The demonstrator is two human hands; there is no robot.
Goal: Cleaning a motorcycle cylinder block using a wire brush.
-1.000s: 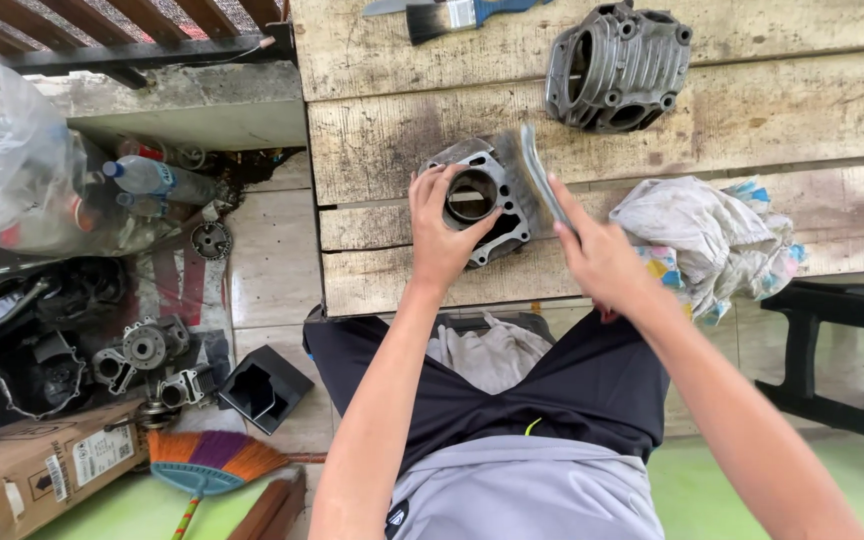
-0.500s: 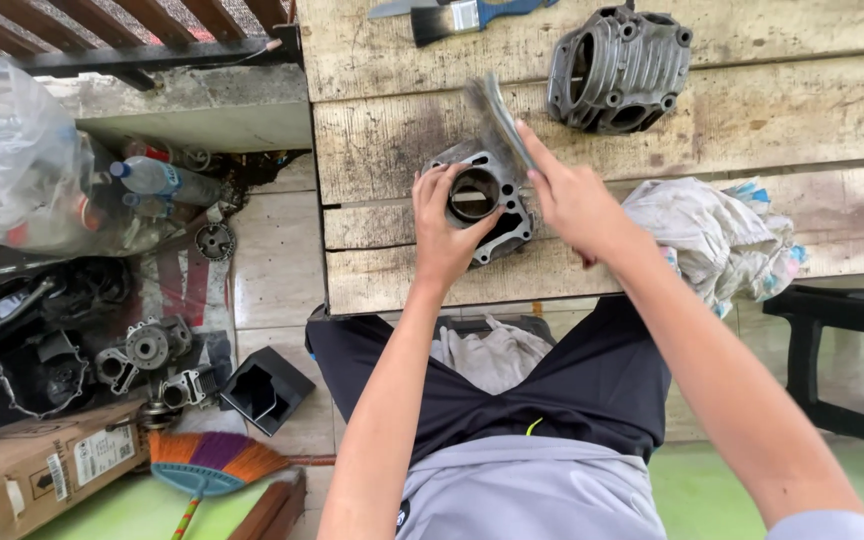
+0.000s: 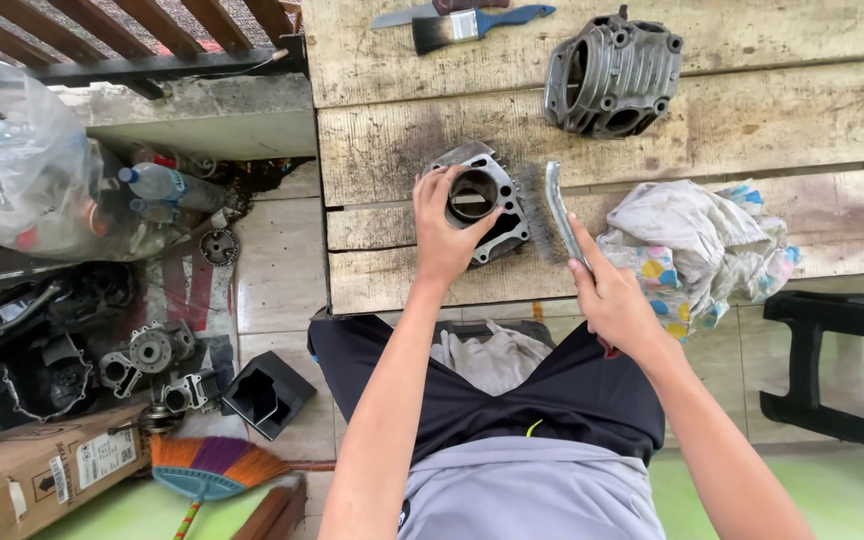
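Hands work at the near edge of the wooden worktop: the left hand is closed around an engine cylinder, while the right hand grips a wire brush touching its right side. Just right lies a crumpled rag.

Both bare forearms reach forward from the lap, roughly parallel, elbows bent and low. The left hand is raised with its wrist straight, fingers curled over and thumb spread, closed in a steadying grasp. The right hand sits a little nearer the body, back facing up, fingers wrapped shut in a fist-like grip, index finger stretched forward along what it holds.
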